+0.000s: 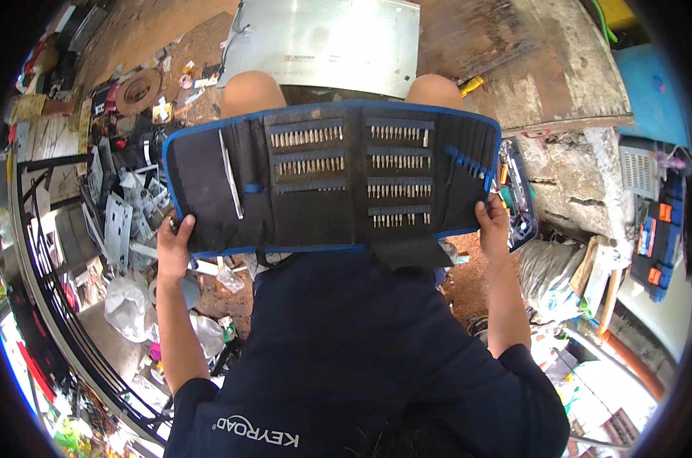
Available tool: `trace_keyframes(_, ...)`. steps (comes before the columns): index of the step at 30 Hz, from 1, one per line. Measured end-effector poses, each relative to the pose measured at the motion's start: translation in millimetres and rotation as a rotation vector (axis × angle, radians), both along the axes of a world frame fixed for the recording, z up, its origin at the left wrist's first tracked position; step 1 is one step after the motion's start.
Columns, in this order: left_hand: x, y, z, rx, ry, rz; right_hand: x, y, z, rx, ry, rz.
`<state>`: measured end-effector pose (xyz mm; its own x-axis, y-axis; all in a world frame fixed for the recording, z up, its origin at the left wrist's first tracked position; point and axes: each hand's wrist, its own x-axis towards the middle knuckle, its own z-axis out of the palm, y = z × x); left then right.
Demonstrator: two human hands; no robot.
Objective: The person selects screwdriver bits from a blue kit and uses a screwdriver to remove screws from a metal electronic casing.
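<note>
A black tool roll with blue edging (315, 221) lies spread open across my lap. My left hand (177, 233) pinches its lower left corner, thumb on top. At the opposite end, my right hand (492, 217) grips the lower right edge the same way. Several rows of small screwdriver bits (399, 162) sit in blue holders in the middle panels. Metal tweezers (230, 174) are tucked into the left panel. Blue slim tools (468, 164) fill slots in the right panel. A black flap (412, 252) hangs from the lower edge.
Ahead, a silver flat panel (323, 46) rests on a worn wooden board (529, 57). Metal scraps (121, 221) pile up at left beside a black rack (52, 267). At right are a blue toolbox with orange latches (659, 244) and a tray of small tools (520, 198).
</note>
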<state>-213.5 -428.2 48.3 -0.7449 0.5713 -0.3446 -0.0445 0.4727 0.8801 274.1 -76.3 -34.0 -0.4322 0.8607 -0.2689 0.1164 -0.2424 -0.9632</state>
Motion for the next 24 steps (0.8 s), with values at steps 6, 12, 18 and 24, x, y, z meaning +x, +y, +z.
trace_keyframes(6,0.8,23.4,28.6,-0.427,0.323,-0.139,4.6,24.7,2.1,0.008,-0.192,0.201)
trace_keyframes(12,-0.4,38.9,44.3,-0.365,0.234,-0.22,-0.2,43.9,32.1,0.063,-0.472,0.229)
trace_keyframes(18,-16.5,34.8,23.2,-0.285,0.11,-0.275,-58.5,57.2,120.6,0.654,-0.854,0.454)
trace_keyframes(24,-23.8,46.9,19.9,-0.371,0.112,-0.27,-216.3,84.0,120.6,1.027,-0.662,0.828)
